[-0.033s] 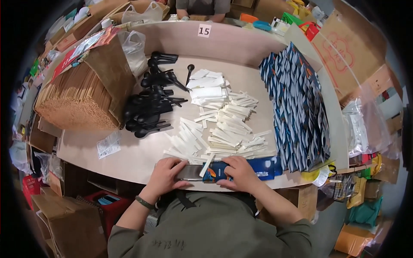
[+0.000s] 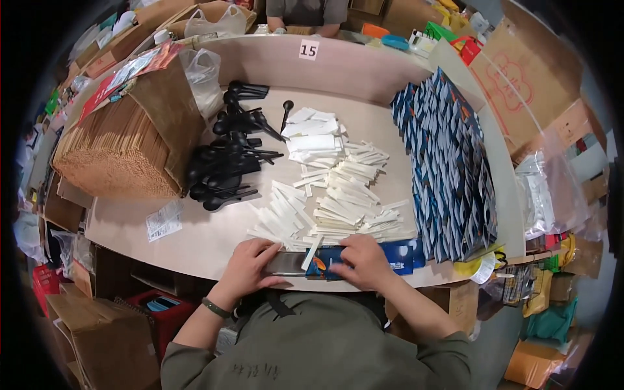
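At the table's near edge, my left hand grips the left end of a flat, shiny grey strip, fingers along its far edge and thumb on its near edge. My right hand has its fingers curled on a blue printed packet that adjoins the strip. Whether strip and packet are one piece, I cannot tell. One cream stick slants across the packet's left end. More blue packaging shows right of my right hand. Just beyond my hands lies a loose heap of cream sticks.
Black spoons lie left of centre, beside white flat pieces. A brown cardboard stack stands at left; upright blue packets fill the right. A raised panel closes the far side, with another person beyond it.
My right hand's fingers have shifted slightly on the blue packet. The view has moved a little; my left hand keeps its place on the strip.
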The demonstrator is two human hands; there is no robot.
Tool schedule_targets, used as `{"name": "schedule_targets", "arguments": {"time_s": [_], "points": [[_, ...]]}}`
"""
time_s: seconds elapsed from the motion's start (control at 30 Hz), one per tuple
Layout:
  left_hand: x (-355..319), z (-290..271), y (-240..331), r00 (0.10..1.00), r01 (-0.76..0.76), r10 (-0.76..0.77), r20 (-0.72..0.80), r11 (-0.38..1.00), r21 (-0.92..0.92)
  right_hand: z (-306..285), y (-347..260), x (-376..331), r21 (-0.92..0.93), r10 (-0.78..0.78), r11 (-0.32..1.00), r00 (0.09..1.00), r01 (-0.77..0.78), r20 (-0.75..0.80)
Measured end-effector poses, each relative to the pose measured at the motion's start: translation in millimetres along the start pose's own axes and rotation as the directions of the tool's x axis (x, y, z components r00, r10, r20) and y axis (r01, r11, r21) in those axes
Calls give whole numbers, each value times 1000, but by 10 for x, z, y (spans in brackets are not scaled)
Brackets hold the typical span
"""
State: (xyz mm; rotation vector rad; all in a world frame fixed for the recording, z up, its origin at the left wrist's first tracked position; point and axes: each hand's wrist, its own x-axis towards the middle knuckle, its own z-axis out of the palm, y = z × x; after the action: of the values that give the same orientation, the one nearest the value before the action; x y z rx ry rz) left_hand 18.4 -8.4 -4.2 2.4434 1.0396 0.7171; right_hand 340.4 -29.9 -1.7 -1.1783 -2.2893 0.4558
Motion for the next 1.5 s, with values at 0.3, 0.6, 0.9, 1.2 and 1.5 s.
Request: {"name": "schedule_targets", "arguments": {"time_s": [0.3,0.6,0.9,1.2,1.5], "points": [[604,-123,-184,947,302,-298,-119,953,21,4,641,651,-80,534,832,832,-548,-148],[888,509,107,950,298,-288,122,952,-73,-107,651,574,-55,510,845,834,-531,-210],[444,-220,-928,896,322,-196,-399,905,277,-242,712,703,-165,409,896,911,-413,-59],[250,-224,-805,894,292,-223,-388,948,127,-33,647,1155,-174,256,960,941,-220,221],[380,-251,-962,910,203,-133,-392,968,144,-198,847,1611,-145,98,988,956,-59,276]]}}
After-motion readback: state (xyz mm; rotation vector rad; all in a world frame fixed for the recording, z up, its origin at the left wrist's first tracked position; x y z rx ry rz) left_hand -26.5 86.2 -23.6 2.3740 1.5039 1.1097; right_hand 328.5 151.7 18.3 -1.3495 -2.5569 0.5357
